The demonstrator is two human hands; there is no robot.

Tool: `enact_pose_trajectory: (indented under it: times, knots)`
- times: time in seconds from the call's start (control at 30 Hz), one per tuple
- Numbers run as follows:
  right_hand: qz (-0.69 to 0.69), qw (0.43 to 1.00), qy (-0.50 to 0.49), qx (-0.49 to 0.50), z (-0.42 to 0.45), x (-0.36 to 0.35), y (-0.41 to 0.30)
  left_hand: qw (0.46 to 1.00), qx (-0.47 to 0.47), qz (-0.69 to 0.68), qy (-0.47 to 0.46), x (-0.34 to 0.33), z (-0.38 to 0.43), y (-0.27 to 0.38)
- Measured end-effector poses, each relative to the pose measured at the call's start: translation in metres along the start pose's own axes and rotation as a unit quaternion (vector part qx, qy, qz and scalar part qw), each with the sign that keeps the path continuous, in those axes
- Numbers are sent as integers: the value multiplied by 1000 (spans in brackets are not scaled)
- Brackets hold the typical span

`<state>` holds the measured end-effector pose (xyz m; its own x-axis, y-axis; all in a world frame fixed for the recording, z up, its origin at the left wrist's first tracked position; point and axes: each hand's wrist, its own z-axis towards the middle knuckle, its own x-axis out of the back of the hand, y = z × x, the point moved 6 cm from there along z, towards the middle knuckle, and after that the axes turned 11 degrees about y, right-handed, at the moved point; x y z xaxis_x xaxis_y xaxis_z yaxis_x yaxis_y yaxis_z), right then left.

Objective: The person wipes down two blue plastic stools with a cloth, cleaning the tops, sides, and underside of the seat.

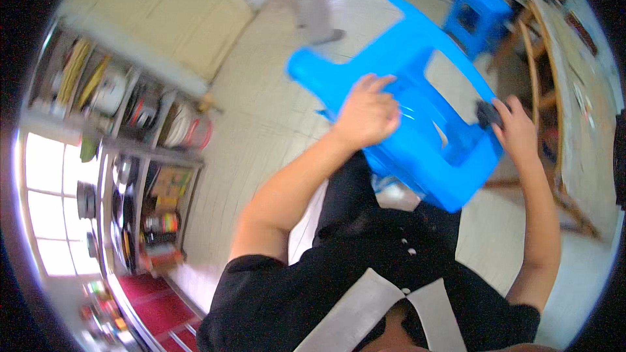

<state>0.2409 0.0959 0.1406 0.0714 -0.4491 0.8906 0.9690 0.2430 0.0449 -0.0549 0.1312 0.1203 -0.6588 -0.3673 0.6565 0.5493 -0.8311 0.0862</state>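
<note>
A blue plastic stool [415,151] is tipped over in front of my body, its legs pointing away from me and its underside partly showing. My left hand [370,112] grips it near the middle, with the index finger extended; the exact part under the fingers is hidden. On the right, my right hand [516,129] pinches a dark grey cloth [489,114] against the edge of a stool leg. What supports the stool from below is hidden by the stool itself.
A second blue stool [477,17] stands upright at the far right, near a wooden-framed table [570,93]. Shelves [151,149] holding pots, boxes and cans line the left side. A person's leg [313,5] is on the tiled floor [254,107] ahead.
</note>
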Motion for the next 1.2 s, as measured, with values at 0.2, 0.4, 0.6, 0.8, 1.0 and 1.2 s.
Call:
enact_pose_trajectory:
  times: [0.2, 0.4, 0.6, 0.8, 1.0, 1.2]
  knots:
    - [119, 990, 58, -49, -61, -32, 71, 998, -18, -23, 63, -23, 9, 14]
    - [113, 964, 142, -194, -68, -44, 140, 998, 21, -11, 64, -15, -12, 18]
    - [-20, 985, -19, -171, -99, -33, 32, 998, -3, -5, 63, -24, -6, 23]
    - [142, 974, -76, -160, -106, 6, -72, 991, -70, -7, 118, -11, 0, 11]
    - [354, 922, -58, -145, -73, 38, -105, 999, -10, 51, 9, -7, 12, 12]
    - [619, 732, 210, -191, -26, 116, -57, 999, -2, 33, 24, 1, 13, 19]
